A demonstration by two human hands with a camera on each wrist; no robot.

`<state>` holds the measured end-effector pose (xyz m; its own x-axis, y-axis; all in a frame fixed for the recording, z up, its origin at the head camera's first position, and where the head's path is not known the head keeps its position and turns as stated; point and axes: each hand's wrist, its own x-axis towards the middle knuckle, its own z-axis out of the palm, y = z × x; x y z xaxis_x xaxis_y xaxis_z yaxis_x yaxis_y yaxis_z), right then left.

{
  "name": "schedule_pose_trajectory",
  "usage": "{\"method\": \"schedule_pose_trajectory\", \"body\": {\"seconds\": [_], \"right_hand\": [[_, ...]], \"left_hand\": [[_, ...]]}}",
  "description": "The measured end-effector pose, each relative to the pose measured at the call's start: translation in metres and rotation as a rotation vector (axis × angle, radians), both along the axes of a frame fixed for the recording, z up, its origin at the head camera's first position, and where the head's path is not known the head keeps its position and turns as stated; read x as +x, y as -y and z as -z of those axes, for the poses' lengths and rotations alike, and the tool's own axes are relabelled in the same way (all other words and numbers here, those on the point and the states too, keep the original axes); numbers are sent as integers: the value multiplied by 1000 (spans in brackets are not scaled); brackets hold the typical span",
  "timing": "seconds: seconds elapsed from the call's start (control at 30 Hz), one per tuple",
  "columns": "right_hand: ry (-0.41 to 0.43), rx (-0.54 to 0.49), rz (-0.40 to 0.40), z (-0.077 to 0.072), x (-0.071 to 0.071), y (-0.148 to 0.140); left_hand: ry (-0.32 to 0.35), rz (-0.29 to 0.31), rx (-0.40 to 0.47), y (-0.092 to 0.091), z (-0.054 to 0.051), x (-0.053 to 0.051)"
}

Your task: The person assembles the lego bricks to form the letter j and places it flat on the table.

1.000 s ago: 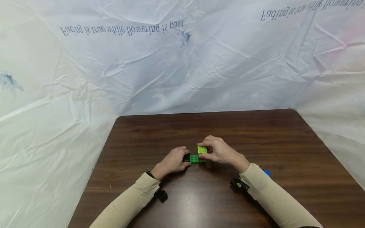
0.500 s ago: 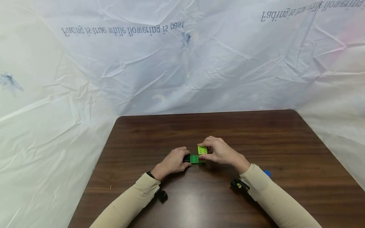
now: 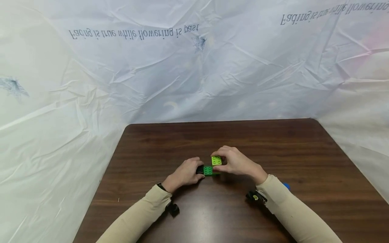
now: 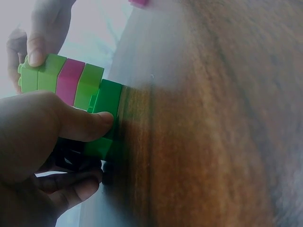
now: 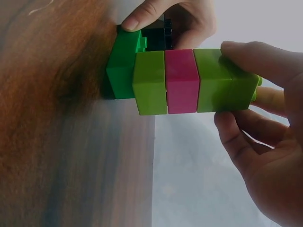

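Note:
Near the middle of the table, the left hand [image 3: 186, 171] grips a dark green toy brick [image 3: 208, 170] and the black piece [image 5: 158, 39] joined beside it. Its thumb lies along the green brick in the left wrist view. The right hand [image 3: 235, 162] pinches the top of a stack of lime bricks [image 3: 216, 160], thumb on one side and fingers on the other. A pink brick [image 5: 182, 82] sits between lime ones in that stack. The stack's bottom lime brick [image 5: 150, 84] meets the far end of the green brick; whether it is fully seated I cannot tell.
A blue object [image 3: 286, 186] lies partly hidden behind the right sleeve. Something pink [image 4: 138, 2] shows at the top of the left wrist view. The brown wooden table [image 3: 170, 141] ends at a pale printed sheet [image 3: 170, 77] hanging behind and beside it.
Both hands keep their hold on the bricks with no clear movement. The whole head view shifts very slightly down and to the right.

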<state>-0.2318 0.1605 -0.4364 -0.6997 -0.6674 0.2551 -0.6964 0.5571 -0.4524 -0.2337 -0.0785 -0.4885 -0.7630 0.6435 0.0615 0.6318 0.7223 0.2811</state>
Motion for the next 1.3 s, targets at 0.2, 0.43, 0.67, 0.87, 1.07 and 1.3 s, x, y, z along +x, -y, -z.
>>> {"method": "schedule_pose_trajectory", "body": {"seconds": [0.2, 0.43, 0.67, 0.87, 1.07, 1.3], "right_hand": [[-5, -2, -11, -1, -1, -1], [8, -14, -11, -1, -1, -3], [5, -58, -8, -5, -1, -8], [-44, -65, 20, -12, 0, -16], [-47, -76, 51, -16, -3, -26], [-36, -61, 100, -16, -5, -40]], "left_hand": [[0, 1, -4, -1, -1, -1], [6, -10, -14, -1, 1, 0], [13, -13, -6, -1, 3, 0], [9, -14, 0, 0, 1, 0], [-2, -11, 8, 0, 1, -1], [-12, -3, 15, 0, 4, -1]]}}
